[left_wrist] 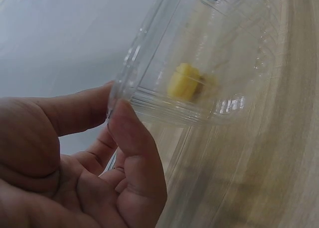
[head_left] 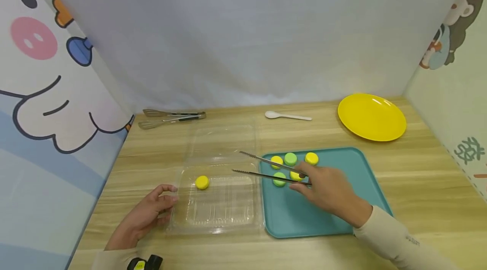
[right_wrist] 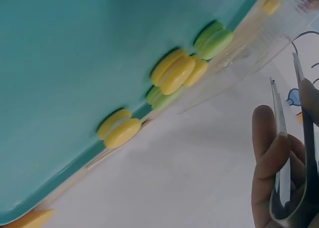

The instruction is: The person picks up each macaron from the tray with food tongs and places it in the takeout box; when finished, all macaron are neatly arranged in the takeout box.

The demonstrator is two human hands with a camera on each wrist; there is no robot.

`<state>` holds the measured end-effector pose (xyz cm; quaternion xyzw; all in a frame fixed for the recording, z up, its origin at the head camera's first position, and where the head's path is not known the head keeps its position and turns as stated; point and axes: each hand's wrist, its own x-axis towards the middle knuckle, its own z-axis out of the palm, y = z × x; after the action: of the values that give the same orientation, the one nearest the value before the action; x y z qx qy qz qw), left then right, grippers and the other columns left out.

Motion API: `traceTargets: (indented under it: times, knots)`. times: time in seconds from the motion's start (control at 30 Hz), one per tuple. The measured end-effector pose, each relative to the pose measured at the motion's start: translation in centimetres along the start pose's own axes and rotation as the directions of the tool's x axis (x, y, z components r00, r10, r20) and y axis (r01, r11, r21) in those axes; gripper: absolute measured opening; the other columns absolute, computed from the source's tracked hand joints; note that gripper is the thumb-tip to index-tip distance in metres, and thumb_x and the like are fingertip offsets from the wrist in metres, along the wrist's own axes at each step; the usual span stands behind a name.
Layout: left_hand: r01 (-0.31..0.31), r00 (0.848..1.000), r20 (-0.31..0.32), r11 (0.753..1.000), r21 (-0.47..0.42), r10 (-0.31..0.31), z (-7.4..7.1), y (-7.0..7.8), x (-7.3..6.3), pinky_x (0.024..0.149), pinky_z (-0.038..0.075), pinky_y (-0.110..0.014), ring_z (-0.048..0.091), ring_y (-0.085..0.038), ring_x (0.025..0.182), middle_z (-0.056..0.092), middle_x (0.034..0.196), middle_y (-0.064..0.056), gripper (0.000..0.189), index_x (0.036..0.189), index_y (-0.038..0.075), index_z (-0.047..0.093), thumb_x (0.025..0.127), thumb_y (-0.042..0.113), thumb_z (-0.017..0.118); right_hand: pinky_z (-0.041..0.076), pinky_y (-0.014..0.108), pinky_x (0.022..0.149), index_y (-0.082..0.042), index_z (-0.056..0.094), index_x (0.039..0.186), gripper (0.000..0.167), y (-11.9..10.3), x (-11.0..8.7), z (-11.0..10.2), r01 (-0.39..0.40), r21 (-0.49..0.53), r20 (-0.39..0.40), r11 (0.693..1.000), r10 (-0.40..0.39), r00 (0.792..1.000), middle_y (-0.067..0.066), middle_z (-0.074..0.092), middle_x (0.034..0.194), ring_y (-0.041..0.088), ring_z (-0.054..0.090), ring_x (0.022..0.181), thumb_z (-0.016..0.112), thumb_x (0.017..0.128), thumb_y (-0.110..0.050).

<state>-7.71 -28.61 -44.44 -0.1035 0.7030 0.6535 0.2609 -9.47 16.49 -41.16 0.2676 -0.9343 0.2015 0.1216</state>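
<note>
My left hand [head_left: 146,213] pinches the left rim of a clear plastic container [head_left: 220,202] between thumb and fingers, seen closely in the left wrist view [left_wrist: 132,160]. The container lies unfolded, its lid toward the back, with one yellow macaron [head_left: 202,182] inside. In my right hand [head_left: 329,187] is a pair of metal tongs [head_left: 251,173], arms apart and nothing between the tips. These tongs reach leftward over a teal tray [head_left: 319,215] and the container's right side. On the tray sit several macarons, among them a green macaron [head_left: 291,159] and a yellow macaron [right_wrist: 172,71].
A second pair of tongs [head_left: 173,118] lies at the back left of the wooden table [head_left: 144,164]. Behind the tray are a white spoon [head_left: 288,116] and, farther right, a yellow plate [head_left: 371,117]. A pale curtain [head_left: 243,42] hangs along the back edge.
</note>
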Motion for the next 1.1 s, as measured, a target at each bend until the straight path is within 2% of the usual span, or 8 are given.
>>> traceTargets:
  times: [0.13, 0.3, 0.73, 0.87, 1.1]
  knots:
    - [0.005, 1.000, -0.005, 1.000, 0.005, -0.005, -0.1, 0.0, 0.0, 0.062, 0.046, -0.027, 0.049, -0.014, 0.072, 0.053, 0.087, 0.000, 0.026, 0.123, 0.012, 0.044, 0.103, 0.020, 0.059, 0.038, 0.023, 0.046, -0.014, 0.066, 0.102, 0.036, 0.6, -0.8, -0.3, -0.058, -0.016, 0.012, 0.998, 0.058, 0.998, -0.005, 0.070, 0.082, 0.000, 0.047, 0.054, 0.086, 0.080, -0.033]
    - [0.005, 1.000, -0.014, 1.000, 0.004, -0.005, 0.0, 0.1, 0.0, 0.062, 0.046, -0.026, 0.049, -0.014, 0.072, 0.053, 0.086, 0.000, 0.026, 0.123, 0.011, 0.045, 0.103, 0.019, 0.060, 0.037, 0.023, 0.046, -0.013, 0.066, 0.101, 0.037, 1.4, -1.9, -0.6, -0.089, -0.053, 0.011, 0.995, 0.090, 0.996, -0.007, 0.068, 0.078, 0.001, 0.046, 0.055, 0.086, 0.079, -0.035]
    - [-0.006, 1.000, -0.011, 1.000, -0.013, 0.006, 0.1, 0.1, -0.2, 0.061, 0.045, -0.025, 0.049, -0.013, 0.070, 0.053, 0.086, 0.000, 0.028, 0.125, 0.009, 0.043, 0.103, 0.018, 0.059, 0.027, 0.021, 0.041, -0.015, 0.064, 0.100, 0.041, 3.1, -3.7, -1.3, -0.049, -0.094, -0.074, 0.994, 0.042, 0.996, -0.010, 0.065, 0.074, -0.003, 0.032, 0.048, 0.091, 0.071, -0.028]
    - [-0.010, 1.000, -0.027, 1.000, -0.012, 0.010, 0.2, 0.1, -0.1, 0.061, 0.046, -0.026, 0.050, -0.013, 0.071, 0.054, 0.087, 0.000, 0.027, 0.125, 0.010, 0.044, 0.103, 0.017, 0.059, 0.026, 0.021, 0.040, -0.014, 0.064, 0.100, 0.041, 3.5, -4.0, -1.3, -0.056, -0.105, -0.077, 0.993, 0.048, 0.996, -0.009, 0.066, 0.074, -0.003, 0.031, 0.047, 0.090, 0.072, -0.029]
    - [-0.019, 1.000, -0.017, 1.000, -0.014, 0.019, 0.3, 0.0, -0.3, 0.060, 0.046, -0.025, 0.050, -0.012, 0.069, 0.054, 0.086, 0.000, 0.026, 0.124, 0.010, 0.045, 0.104, 0.016, 0.058, 0.027, 0.021, 0.039, -0.013, 0.064, 0.099, 0.041, 3.9, -4.3, -1.2, -0.054, -0.138, -0.085, 0.989, 0.042, 0.995, -0.006, 0.070, 0.076, -0.003, 0.037, 0.045, 0.090, 0.072, -0.029]
